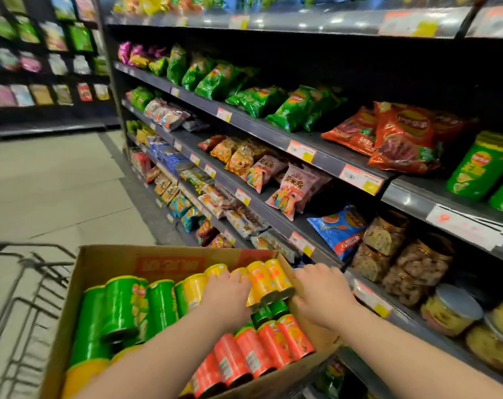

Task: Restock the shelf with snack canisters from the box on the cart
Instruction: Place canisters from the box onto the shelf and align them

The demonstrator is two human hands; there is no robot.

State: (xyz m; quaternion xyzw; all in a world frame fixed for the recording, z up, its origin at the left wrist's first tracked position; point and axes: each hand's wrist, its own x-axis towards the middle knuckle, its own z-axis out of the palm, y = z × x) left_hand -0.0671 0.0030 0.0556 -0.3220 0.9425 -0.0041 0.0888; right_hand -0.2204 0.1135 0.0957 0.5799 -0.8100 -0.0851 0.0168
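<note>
Yellow snack canisters (262, 280) lie in cardboard box (115, 260) on cart (28, 283). Left hand (227, 295) curls over one. Right hand (322, 295), fingers loose, rests against box wall, probably steadying the lift toward shelf (417, 197).

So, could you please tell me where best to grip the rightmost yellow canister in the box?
Grasp the rightmost yellow canister round mid-body from above: it lies on its side on top, yellow neighbour left, box wall right.
</note>
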